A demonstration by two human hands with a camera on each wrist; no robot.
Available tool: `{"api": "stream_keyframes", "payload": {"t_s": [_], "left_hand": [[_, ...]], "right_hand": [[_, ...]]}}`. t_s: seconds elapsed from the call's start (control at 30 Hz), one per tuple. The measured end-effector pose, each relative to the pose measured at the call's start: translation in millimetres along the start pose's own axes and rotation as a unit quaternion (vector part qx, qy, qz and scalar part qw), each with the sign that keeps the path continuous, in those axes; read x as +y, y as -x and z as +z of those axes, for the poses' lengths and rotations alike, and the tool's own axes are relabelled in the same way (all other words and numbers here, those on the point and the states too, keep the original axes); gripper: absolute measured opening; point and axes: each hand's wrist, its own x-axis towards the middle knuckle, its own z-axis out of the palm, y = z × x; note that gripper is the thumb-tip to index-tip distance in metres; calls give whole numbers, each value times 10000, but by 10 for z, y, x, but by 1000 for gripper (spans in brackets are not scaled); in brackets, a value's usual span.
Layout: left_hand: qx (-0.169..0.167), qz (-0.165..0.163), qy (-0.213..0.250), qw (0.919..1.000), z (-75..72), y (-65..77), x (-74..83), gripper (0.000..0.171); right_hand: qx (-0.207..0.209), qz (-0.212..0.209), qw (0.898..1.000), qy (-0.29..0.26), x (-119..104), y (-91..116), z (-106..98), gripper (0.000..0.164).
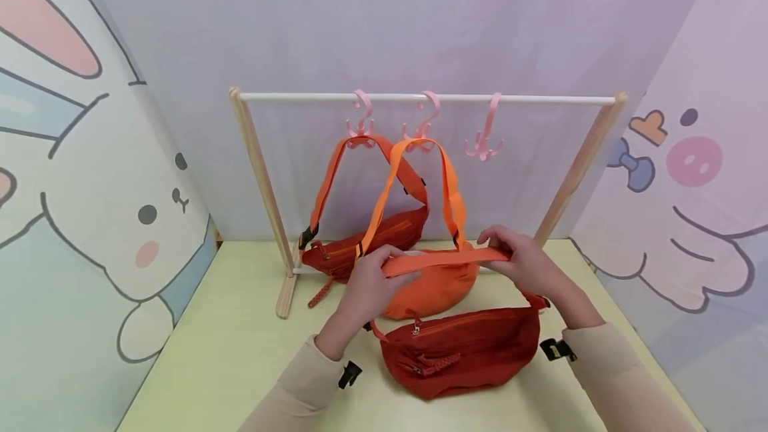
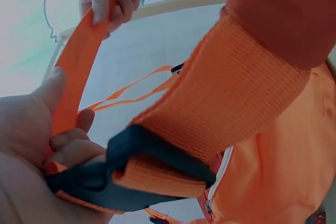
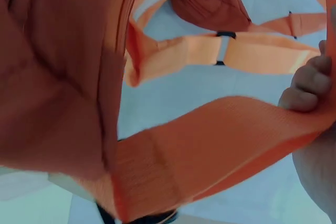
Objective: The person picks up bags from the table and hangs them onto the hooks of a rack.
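Note:
A dark red waist bag (image 1: 462, 352) hangs low at the front, its zips facing me. Its orange-red strap (image 1: 444, 259) runs stretched between both hands above the bag. The left hand (image 1: 375, 285) pinches one end of that stretch between thumb and fingers, and a black buckle (image 2: 142, 166) sits against its palm in the left wrist view. At the other end, the right hand (image 1: 528, 265) grips the strap, fingers curled round it. Behind the strap, a bright orange waist bag (image 1: 435, 289) hangs by its own strap from a pink hook (image 1: 423, 127), partly covered by the left hand.
A rack with a white rail (image 1: 540, 99) and wooden legs (image 1: 264, 185) stands at the back. From the left pink hook (image 1: 361, 122) hangs another red waist bag (image 1: 366, 239). The right pink hook (image 1: 485, 135) carries no bag. A pale table (image 1: 228, 352) lies beneath.

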Motion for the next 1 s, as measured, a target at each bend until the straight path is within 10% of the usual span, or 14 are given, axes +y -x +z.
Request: {"api": "stream_keyframes", "payload": {"t_s": [0.33, 1.0], "left_hand": [[-136, 561, -360, 9977, -49, -35, 136, 42], [-141, 1687, -878, 9817, -185, -352, 802, 24]], "right_hand": [[677, -764, 9947, -141, -150, -65, -304, 43], [2524, -708, 9582, 1147, -328, -577, -930, 20]]}}
